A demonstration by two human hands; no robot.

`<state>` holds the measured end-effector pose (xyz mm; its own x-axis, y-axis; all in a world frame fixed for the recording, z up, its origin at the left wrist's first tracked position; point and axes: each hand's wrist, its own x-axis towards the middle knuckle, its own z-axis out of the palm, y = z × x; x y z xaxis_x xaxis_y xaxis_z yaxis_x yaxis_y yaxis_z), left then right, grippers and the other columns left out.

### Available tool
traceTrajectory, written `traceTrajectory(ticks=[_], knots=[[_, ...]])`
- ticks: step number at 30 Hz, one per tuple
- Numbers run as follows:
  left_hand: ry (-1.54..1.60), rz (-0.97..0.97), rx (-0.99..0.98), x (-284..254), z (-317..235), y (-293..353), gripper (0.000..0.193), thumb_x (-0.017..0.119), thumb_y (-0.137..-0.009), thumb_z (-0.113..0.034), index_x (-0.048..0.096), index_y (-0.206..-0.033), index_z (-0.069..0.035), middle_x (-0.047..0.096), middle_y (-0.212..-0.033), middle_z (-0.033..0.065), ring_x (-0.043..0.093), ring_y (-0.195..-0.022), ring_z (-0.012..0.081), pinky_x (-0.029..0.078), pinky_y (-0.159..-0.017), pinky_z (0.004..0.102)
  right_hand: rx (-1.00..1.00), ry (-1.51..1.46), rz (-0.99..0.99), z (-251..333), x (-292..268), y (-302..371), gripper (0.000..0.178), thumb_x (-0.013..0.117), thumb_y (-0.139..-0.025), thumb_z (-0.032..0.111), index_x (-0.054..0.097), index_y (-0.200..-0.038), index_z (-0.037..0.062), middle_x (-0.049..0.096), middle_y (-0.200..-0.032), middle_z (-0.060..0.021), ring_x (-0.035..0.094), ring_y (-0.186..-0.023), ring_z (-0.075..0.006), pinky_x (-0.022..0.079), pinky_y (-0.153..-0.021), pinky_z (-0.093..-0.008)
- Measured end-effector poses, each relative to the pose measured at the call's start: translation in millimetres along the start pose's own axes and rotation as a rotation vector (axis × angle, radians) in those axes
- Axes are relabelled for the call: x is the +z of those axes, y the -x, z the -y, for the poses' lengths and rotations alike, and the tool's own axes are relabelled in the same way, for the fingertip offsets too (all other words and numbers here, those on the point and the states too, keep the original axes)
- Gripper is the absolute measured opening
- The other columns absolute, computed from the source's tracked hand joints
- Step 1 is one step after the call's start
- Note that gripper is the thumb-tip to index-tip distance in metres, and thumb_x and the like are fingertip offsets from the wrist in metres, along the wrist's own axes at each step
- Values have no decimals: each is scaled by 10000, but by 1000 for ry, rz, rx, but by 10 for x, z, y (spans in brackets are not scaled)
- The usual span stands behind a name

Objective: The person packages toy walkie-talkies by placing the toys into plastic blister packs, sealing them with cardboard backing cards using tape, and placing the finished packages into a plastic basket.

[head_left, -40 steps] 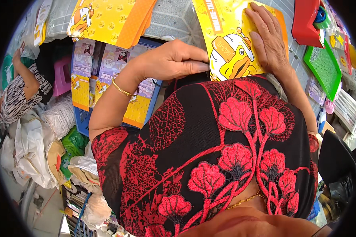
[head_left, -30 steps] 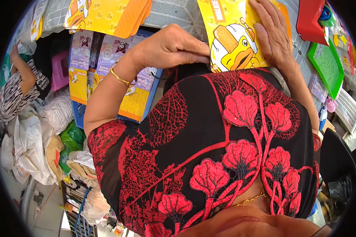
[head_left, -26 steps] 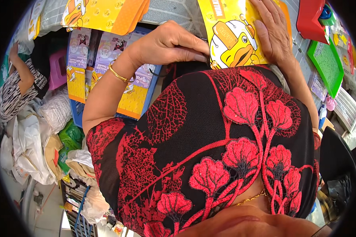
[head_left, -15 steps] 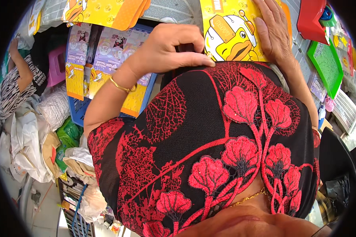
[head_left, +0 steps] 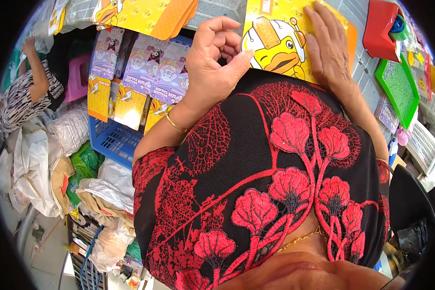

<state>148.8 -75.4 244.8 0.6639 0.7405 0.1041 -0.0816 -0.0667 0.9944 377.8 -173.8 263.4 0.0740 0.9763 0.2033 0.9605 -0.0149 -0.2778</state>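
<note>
Head view: the flat, open right hand (head_left: 329,48) seemingly steadies a yellow card (head_left: 281,46) (left hand (head_left: 215,60) half-curled at its left edge, grip unclear).

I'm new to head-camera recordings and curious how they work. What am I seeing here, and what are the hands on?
There is no machine here, just a person's two bare hands. The view comes from a wide fisheye camera on their head, looking down, so edges bend and their black-and-red top fills the middle. On the grey tabletop, the right hand lies flat on a yellow duck card. The left hand has its thumb at the card's left edge; whether it pinches it, I can't tell. More yellow cards lie to the left, above a blue basket of purple-and-yellow packages.
</note>
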Motion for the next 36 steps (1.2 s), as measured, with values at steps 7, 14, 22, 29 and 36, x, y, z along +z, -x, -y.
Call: traceTrajectory(ticks=[7,14,22,29,36], knots=[[299,-63,-319,-17,-91,-111,370,641,-835,-11,441,-1146,11,551,-667,1,507,-549,35,396,-484,162,-100,-44,91,24,-10,-170,562,478,-849,229,362,-1329,-39,256,-1414,-294,230,-1317,-466,144,-1100,-539],[-133,-43,-173,-103,25,-269,397,662,-840,-44,449,-1170,16,589,-841,42,557,-735,54,458,-614,191,-272,22,27,59,187,-332,533,469,-882,277,383,-1365,68,303,-1440,-192,263,-1351,-337,174,-1102,-495],[236,-96,2,275,82,-493,642,520,-913,-15,133,-1422,42,352,-1395,162,385,-1255,193,338,-1032,305,-258,-33,37,167,196,-325,550,493,-880,302,382,-1362,61,265,-1460,-210,226,-1371,-352,161,-1111,-506],[269,-129,17,225,49,-599,543,465,-960,-72,180,-1405,48,446,-1320,154,466,-1168,175,385,-987,304,-313,-439,-36,11,123,-427,554,582,-841,182,400,-1357,90,320,-1432,-180,280,-1342,-342,236,-1099,-471],[514,-209,-142,138,50,-643,442,379,-1005,-211,322,-1348,62,478,-1284,146,509,-1130,175,425,-959,306,387,-372,-299,-733,-104,338,520,550,-884,149,386,-1366,47,381,-1404,-188,371,-1299,-320,315,-1054,-406]])
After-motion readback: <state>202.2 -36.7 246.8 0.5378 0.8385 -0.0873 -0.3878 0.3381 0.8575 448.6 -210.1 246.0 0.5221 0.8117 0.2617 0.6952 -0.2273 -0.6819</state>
